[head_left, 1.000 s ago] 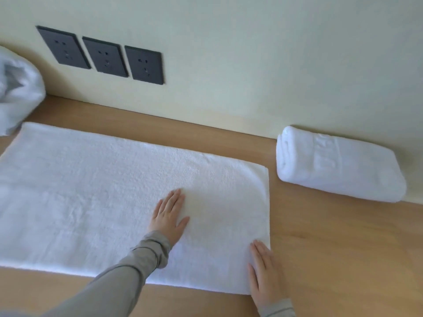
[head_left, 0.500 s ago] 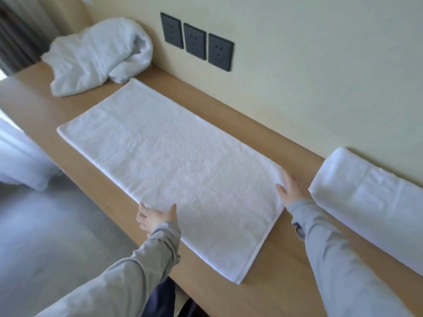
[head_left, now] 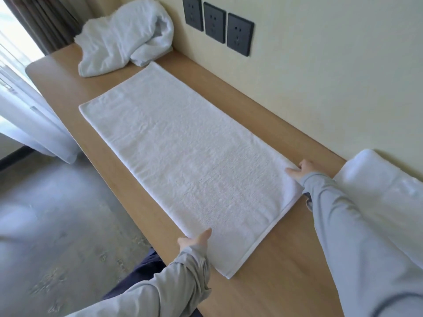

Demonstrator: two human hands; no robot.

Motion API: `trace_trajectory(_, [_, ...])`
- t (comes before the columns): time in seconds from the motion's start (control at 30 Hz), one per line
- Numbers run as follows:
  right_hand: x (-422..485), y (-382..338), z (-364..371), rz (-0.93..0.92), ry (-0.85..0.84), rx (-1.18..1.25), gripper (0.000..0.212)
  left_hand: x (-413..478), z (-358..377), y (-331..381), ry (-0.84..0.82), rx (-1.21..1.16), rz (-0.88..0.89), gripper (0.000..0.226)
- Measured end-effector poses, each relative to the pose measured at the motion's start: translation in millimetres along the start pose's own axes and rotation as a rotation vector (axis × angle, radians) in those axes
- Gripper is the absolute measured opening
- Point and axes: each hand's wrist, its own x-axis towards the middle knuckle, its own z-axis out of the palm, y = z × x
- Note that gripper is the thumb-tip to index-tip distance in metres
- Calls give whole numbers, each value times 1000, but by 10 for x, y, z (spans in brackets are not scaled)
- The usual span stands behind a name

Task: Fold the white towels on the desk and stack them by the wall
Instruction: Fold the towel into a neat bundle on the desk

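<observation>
**Wooden desk (head_left: 274, 282) by the wall (head_left: 320, 76): flat towel (head_left: 183, 161) held near its short end**

Pale wood runs the length of a cream wall, and the work sits on it.

The left hand (head_left: 195, 242) grips the flat towel's long edge on the desk-front side, close to the nearer short end. Its thumb lies on top of the cloth and its fingers are tucked under the edge, out of sight. The right hand (head_left: 299, 171) pinches the opposite long edge, on the wall side, just by that same end, with the thumb pointing across the cloth. Both arms wear grey sleeves (head_left: 357, 236).

Between the hands the flat towel lies spread out in one long white rectangle, slanting away along the desk, its hemmed short end nearest the person.

Just beside the right hand, a folded towel (head_left: 377, 191) lies against the wall, partly covered by the right sleeve. A faint mark on its top is too blurred to read.

At the far end a crumpled towel (head_left: 123, 42) is heaped against the wall, touching the flat towel's far corner.

Three dark sockets (head_left: 214, 22) sit in a row on the wall above it; they carry no lettering that can be made out. A white sheer curtain (head_left: 34, 115) hangs left of the desk over a grey floor (head_left: 57, 213).
</observation>
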Motion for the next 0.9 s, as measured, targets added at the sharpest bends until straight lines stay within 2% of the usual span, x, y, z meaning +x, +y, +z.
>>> trace_trajectory(0.1, [63,43,-47,28,-83,85,66,-83,12,-143,-71,-51,-13,34])
trace_trajectory(0.2, [88,82,-93,5,-112,188,60,-156,-43,-249,-136,-122,-1,15])
trace_trajectory(0.27, [90,112,-88,-15,-73,276,46,-201,-87,-267,-144,-137,34,20])
trace_trajectory(0.33, [76,130,-82,-45,-25,386,36,-255,-134,-238,-145,-144,63,38])
trace_trajectory(0.47, [1,99,-134,-117,-17,580,35,-405,-225,-80,-127,-213,127,59])
trace_trajectory(0.53, [-64,25,-208,-161,27,697,24,-471,-263,8,-115,-228,223,67])
trace_trajectory(0.6, [-144,-115,-325,-178,72,793,14,-548,-325,103,-142,-208,364,54])
trace_trajectory(0.7, [-255,-415,-552,-155,108,947,15,-621,-496,324,-182,-202,516,11])
trace_trajectory(0.73, [-265,-515,-630,-172,124,993,12,-634,-558,422,-199,-220,536,6])
trace_trajectory(0.9, [-197,-1180,-947,-234,118,1229,5,-643,-1016,1103,-482,-431,463,26])
